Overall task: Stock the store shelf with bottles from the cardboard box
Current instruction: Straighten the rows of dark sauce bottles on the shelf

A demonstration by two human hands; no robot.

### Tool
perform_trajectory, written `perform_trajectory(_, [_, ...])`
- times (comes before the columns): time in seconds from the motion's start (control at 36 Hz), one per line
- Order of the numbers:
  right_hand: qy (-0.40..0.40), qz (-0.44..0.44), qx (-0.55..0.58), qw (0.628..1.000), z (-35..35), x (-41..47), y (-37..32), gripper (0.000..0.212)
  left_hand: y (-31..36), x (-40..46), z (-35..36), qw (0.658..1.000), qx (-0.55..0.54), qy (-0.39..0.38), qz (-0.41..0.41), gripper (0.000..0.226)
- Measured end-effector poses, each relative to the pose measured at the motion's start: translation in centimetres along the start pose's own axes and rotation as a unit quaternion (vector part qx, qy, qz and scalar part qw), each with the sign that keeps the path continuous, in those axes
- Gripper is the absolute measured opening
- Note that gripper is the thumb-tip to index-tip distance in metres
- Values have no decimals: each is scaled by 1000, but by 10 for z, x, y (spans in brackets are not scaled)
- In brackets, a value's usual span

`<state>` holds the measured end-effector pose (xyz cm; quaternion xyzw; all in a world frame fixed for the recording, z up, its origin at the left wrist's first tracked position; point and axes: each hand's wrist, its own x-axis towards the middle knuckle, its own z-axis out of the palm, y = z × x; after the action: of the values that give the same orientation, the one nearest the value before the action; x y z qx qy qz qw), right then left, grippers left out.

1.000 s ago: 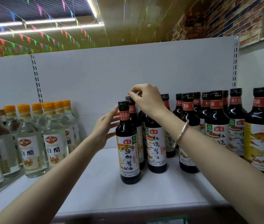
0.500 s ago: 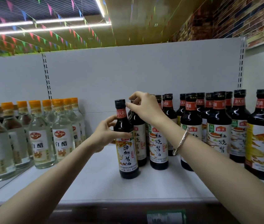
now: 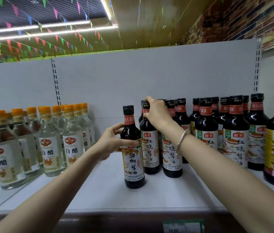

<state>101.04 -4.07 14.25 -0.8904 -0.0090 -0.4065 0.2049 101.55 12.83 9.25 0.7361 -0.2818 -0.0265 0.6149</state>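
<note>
L hand [image 3: 111,142] grips seafood soy sauce bottle [image 3: 133,153] at shoulder, upright on shelf [image 3: 99,190] front. R hand [image 3: 156,113] pinches neck of braised soy sauce bottle [image 3: 149,145] behind. Prob glass, heavy, slick, breakable; hold by body, not cap.

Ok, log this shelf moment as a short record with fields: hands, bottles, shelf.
left hand: grips the body of the front soy sauce bottle, upright on the shelf
right hand: fingers pinch the cap of the dark bottle behind it
dark bottles: packed rows to the right
white vinegar bottles: orange caps, grouped at left
shelf: white, bare patch at the front
price tag: on the shelf edge
</note>
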Motion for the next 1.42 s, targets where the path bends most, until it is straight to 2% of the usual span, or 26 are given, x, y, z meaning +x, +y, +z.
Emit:
perform_trajectory(0.14, [6, 13, 41, 999, -2, 4, 0, 28, 0, 0, -1, 1000, -6, -10, -3, 65])
perform_trajectory(0.44, [-5, 19, 49, 999, -2, 2, 3, 41, -1, -1, -2, 999, -22, -26, -2, 62])
perform_trajectory(0.97, [54, 39, 8, 998, 10, -1, -3, 25, -5, 0, -1, 999, -44, -20, 1, 62])
perform_trajectory(1.08, [30, 44, 22, 998, 4, -2, -3, 34, -3, 0, 2, 999, -40, -25, 7, 63])
perform_trajectory(1.17, [27, 48, 52, 997, 0, -6, -2, 52, -4, 2, 8, 998, -45, -31, 12, 66])
perform_trajectory(1.22, [57, 47, 57, 996, -2, -8, -1, 55, -4, 3, 12, 998, -53, -39, 20, 60])
perform_trajectory(1.31, [130, 25, 43, 990, -9, -11, 1, 43, -2, 4, 19, 996, -63, -50, 33, 51])
perform_trajectory(1.42, [183, -8, 39, 982, -18, -19, 1, 29, -6, 8, 29, 996, -70, -46, 39, 55])
